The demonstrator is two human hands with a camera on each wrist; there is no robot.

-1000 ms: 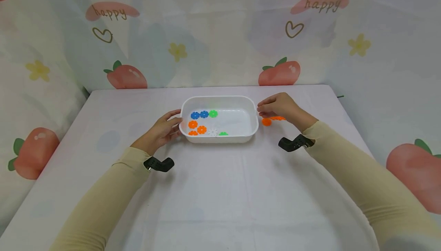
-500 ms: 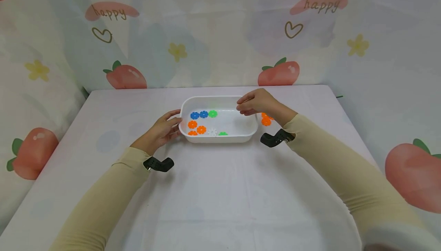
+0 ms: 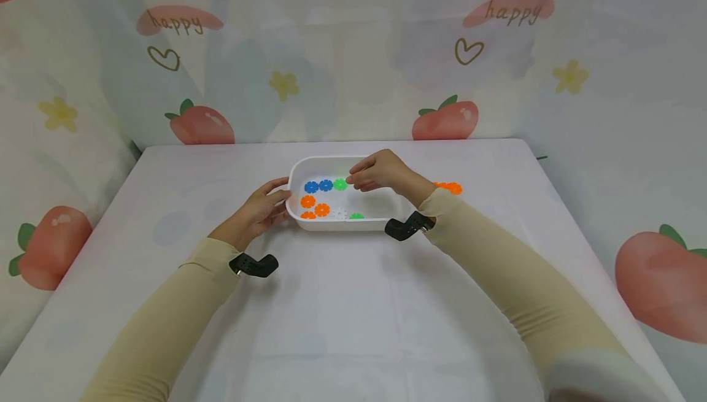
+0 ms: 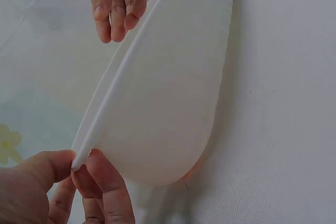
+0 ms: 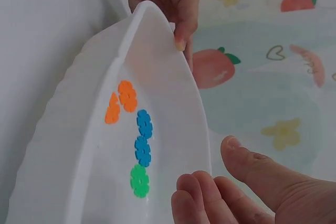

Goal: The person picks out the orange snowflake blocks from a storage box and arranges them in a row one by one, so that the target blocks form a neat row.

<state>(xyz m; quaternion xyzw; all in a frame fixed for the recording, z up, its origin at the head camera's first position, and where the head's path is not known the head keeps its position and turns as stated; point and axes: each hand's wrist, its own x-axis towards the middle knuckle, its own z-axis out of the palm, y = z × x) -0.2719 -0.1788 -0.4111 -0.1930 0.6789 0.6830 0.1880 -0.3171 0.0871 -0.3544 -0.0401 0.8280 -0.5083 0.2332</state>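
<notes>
At the left, my left hand (image 3: 259,208) pinches the end rim of the white tray (image 3: 337,226), thumb on one side of the lip and fingers on the other. The risk I see here is the tray sliding or tipping: only this one end is held, so a sharp tug or a knock from the other side could scatter the pieces. The tray sits on the table (image 3: 320,316), smooth and rounded at the corners. Inside, toward my left, lie orange discs (image 3: 322,210), notched like little flowers, one partly hidden by the near wall; behind them two blue discs (image 3: 326,185) sit edge to edge. Next come a white disc (image 3: 341,213), easy to overlook against the pale floor, a bright green disc (image 3: 339,185) in line with the blue pair, and another green disc (image 3: 356,216), half hidden at the near wall. My right hand (image 3: 386,172) hangs over the tray, thumb apart from the loosely bent fingers, and I see nothing between them. Thin, flat pieces like these could slip from my fingertips or push a neighbour aside. Farthest right, beyond my wrist, more orange pieces (image 3: 452,188) lie on the table outside the tray.
</notes>
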